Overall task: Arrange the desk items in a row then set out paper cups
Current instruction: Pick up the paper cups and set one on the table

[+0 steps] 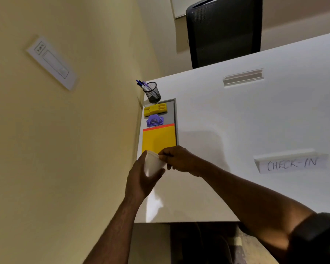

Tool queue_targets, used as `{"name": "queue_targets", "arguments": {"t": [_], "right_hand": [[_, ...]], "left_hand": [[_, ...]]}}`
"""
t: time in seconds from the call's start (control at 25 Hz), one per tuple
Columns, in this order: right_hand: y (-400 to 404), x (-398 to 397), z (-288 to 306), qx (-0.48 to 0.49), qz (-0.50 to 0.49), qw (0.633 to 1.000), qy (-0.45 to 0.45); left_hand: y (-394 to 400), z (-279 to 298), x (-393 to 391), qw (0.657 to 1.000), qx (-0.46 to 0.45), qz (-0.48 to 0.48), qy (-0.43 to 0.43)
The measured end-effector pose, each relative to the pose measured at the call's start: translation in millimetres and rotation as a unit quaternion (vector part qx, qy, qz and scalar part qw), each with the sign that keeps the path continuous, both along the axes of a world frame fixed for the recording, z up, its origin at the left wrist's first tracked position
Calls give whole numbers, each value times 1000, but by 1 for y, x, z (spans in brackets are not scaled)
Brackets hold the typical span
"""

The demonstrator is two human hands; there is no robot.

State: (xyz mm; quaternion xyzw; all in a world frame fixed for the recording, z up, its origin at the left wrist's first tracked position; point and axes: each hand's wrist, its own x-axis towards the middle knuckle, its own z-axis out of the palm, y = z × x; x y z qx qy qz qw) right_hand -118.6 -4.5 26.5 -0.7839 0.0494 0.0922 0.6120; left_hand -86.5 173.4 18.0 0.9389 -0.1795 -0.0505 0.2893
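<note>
While the wall switch plate [51,61] sits far left, off the bench [236,121], the row of desk items looks done: pen holder [152,92], yellow stapler-like block [155,109], purple punch [154,121] and yellow pad [158,139] line up along the bench's left edge on a grey mat [172,115], each just beside the next. Cups are what's left; 0 stand on the bench so far. Left hand [141,180] is wrapped round the cup stack [152,164], held just above the bench near the pad's front edge. Stack is plain white paper, tilted w/ rim pointing away, likely light & easy to crush. Right hand [177,159] is pinched on the rim, prob. peeling 1 cup off. Further right, a "CHECK-IN" sign [291,163] stands well apart.
</note>
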Motion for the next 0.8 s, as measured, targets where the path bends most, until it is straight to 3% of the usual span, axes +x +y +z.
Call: {"name": "queue_targets", "arguments": {"t": [0.4,0.8], "right_hand": [[2,-59,76,-81,4,992,-99],[24,-208,116,-209,20,965,-159]], "left_hand": [[2,54,-63,997,-73,28,-17],[26,87,-210,977,-201,69,3]]}}
